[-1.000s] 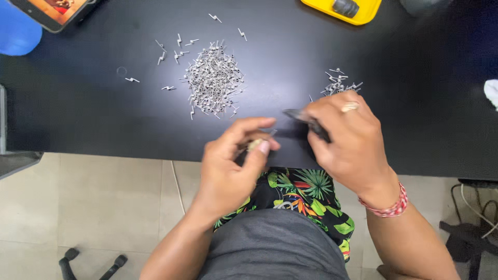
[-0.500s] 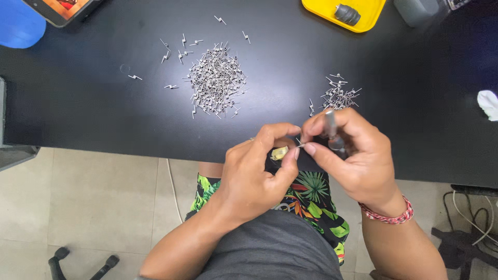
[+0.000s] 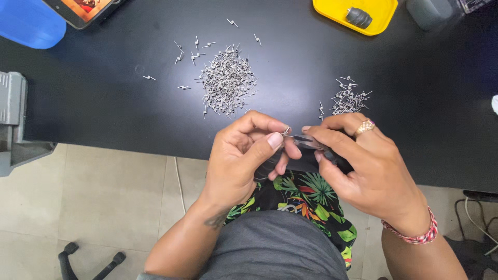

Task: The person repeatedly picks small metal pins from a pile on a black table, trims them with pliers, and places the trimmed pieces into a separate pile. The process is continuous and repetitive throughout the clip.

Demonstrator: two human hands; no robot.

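- the left hand (image 3: 244, 155) pinches one small metal piece (image 3: 287, 130) at its fingertips, just over the table's (image 3: 104, 103) near edge.
- the right hand (image 3: 363, 166) is shut round dark pliers (image 3: 311, 142) — long axis level, tip pointing left, meeting the piece.
- two heaps: the large pile (image 3: 226, 80) mid-table, the small pile (image 3: 347, 99) nearer the right hand — uncountable.

Bright, even daylight from where I sit, soft sheen on the black table (image 3: 104, 103) — strongest around the large pile of metal pieces (image 3: 226, 80), shadows faint and short, focus crisp at centre, slight wide-angle bending at the edges — no motion blur.
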